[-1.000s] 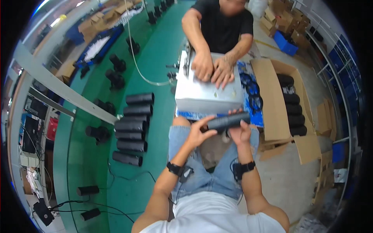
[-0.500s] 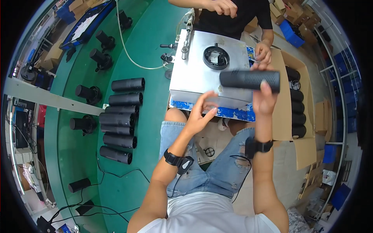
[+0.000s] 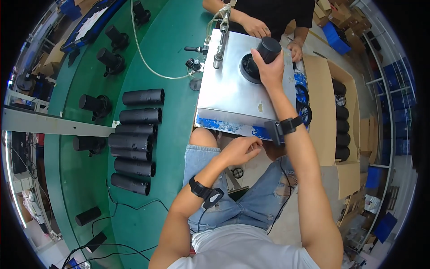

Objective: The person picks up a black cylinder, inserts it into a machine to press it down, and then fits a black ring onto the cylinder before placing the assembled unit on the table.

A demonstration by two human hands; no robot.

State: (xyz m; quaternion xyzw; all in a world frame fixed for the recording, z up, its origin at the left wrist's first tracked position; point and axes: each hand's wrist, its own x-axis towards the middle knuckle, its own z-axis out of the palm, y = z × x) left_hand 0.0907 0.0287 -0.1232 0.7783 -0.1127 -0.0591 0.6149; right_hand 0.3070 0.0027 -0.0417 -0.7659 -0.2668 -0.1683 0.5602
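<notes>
My right hand (image 3: 272,71) is wrapped round a black ribbed tube (image 3: 270,48). The tube stands roughly upright, tilted in this view, with its lower end at the round black holder (image 3: 246,67) on top of a silver metal box (image 3: 219,96). My hand hides how far its lower end goes into the holder. My left hand (image 3: 242,150) hovers above my lap near the box's front edge, loosely bent, thumb apart from the fingers, with nothing seen in it.
Several black tubes (image 3: 134,141) lie in a row on the green bench (image 3: 174,112). Black round-based units (image 3: 92,104) line its left side. A lever clamp (image 3: 221,42) rises from the box. Across it are a co-worker's hands (image 3: 255,27). An open carton (image 3: 320,112) of tubes stands right.
My right hand has carried the tube from lying level over the box's right side to upright at the round holder. My left hand has dropped back toward my lap. The co-worker's raised hand has come down.
</notes>
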